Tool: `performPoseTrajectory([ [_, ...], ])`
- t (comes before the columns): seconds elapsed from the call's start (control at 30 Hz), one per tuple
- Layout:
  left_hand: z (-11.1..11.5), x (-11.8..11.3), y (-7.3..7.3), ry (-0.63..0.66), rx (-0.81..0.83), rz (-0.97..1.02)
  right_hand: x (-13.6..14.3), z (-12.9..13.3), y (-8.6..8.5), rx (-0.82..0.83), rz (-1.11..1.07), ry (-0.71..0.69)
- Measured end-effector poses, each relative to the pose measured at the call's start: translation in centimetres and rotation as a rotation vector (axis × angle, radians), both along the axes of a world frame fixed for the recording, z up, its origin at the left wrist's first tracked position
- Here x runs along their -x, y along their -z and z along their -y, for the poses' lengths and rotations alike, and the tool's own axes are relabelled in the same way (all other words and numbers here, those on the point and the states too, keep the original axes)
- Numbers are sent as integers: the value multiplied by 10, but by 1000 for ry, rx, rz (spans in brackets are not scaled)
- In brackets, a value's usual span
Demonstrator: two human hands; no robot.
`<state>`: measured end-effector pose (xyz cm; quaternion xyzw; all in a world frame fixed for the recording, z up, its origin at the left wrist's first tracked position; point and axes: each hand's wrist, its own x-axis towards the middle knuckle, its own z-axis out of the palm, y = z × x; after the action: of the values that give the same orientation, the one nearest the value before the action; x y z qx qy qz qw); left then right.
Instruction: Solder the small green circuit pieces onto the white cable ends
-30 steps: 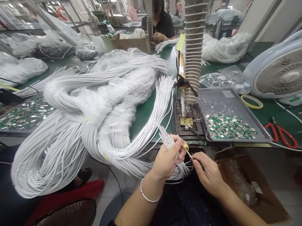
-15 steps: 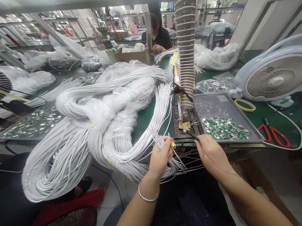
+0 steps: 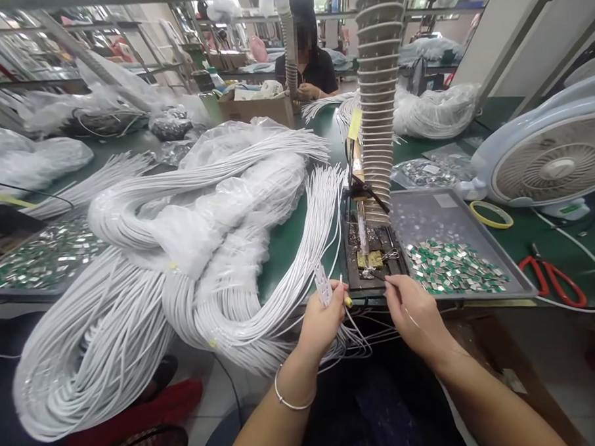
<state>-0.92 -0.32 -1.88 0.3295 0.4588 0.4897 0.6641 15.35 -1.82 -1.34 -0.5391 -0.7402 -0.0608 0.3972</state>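
At a green desk (image 3: 283, 250), a person's left hand (image 3: 323, 319) clasps white cables (image 3: 322, 284) left of the soldering iron (image 3: 361, 227); near its tip, the right hand (image 3: 414, 310) pinches a slim dark tool (image 3: 380, 277). Careful handling calls for a steady pinch, fingers clear of that tip.

The cables (image 3: 193, 313) are white, the tray (image 3: 423, 219) grey, its pieces (image 3: 457, 266) green and seemingly silver.

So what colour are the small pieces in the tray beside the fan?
The small pieces show green and silvery white, best in the head view.
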Motion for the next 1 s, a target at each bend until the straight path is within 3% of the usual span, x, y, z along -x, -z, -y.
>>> performPoseTrajectory([
  [0.2, -1, 6, 0, 48, 20, -9, 3, 7, -5, 119, -418, 42],
  [0.37, -1, 9, 1, 84, 29, -7, 10, 10, -10, 132, -593, 4],
  [1.0, 1, 8, 4, 62, 9, 11, 6, 31, -8, 0, -460, -80],
])
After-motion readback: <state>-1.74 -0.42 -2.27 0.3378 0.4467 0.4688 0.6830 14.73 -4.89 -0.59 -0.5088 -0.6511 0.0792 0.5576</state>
